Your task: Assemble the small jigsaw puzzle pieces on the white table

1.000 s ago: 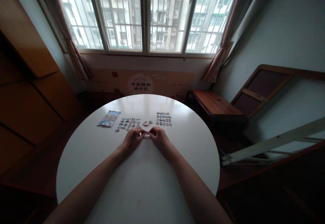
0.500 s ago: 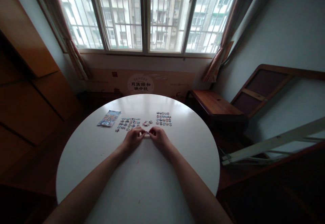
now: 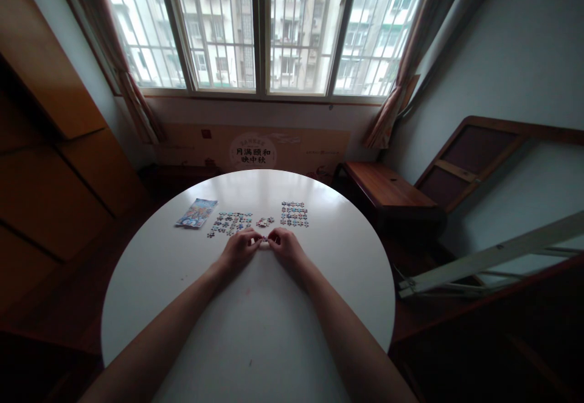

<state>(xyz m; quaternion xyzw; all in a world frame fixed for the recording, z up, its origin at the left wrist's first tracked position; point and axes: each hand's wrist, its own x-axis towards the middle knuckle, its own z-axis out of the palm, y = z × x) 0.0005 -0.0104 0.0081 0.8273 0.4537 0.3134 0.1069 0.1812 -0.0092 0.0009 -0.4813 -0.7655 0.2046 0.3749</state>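
Observation:
My left hand (image 3: 238, 249) and my right hand (image 3: 285, 246) rest side by side on the round white table (image 3: 255, 330), fingertips meeting. Both pinch a small jigsaw piece (image 3: 264, 240) between them. Just beyond the fingers lies a small cluster of loose pieces (image 3: 264, 222). To its left spreads a patch of scattered pieces (image 3: 229, 223). To its right several pieces sit in neat rows (image 3: 294, 214).
A colourful picture card (image 3: 196, 213) lies at the table's far left. A dark wooden bench (image 3: 387, 191) stands to the right of the table. A framed panel (image 3: 474, 159) leans on the right wall. Windows with curtains fill the far wall.

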